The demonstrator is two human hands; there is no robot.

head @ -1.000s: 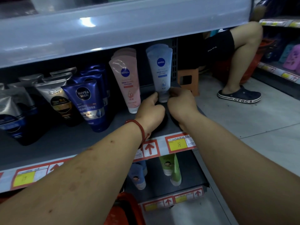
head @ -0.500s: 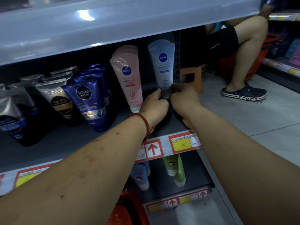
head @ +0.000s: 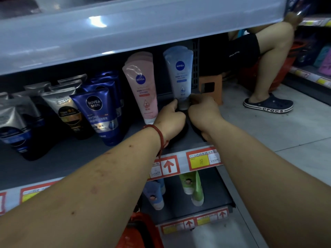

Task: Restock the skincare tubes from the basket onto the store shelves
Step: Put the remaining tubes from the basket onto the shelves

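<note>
The blue tube (head: 179, 77) is stood cap-down at the right end of the middle shelf (head: 62, 163), just beside the pink tube (head: 141, 86), with more of its kind ranked behind it. It is held at its lowest part from both sides. The left hand (head: 170, 119) is curled against the cap (head: 183, 106) from the left, and the right hand (head: 204, 111) from the right, fingers bent round it.

This low, two-sided hold is judged to be for steadying: a tube broad at the top and narrow at the cap is easily toppled, so the base is squared and the label is turned outward to match the row. The cap is dim and mostly hidden between the hands, so the hold seems a pinch rather than a mere touch.

Men's tubes (head: 98, 111) are filed further left in the same cap-down manner, each kind in its own rank above the price strip (head: 200, 160).

The red basket (head: 138, 230) is kept at the bottom edge, below the lower shelf and within reach; its contents are not seen. This placing is judged nearly done, with only release left.
</note>
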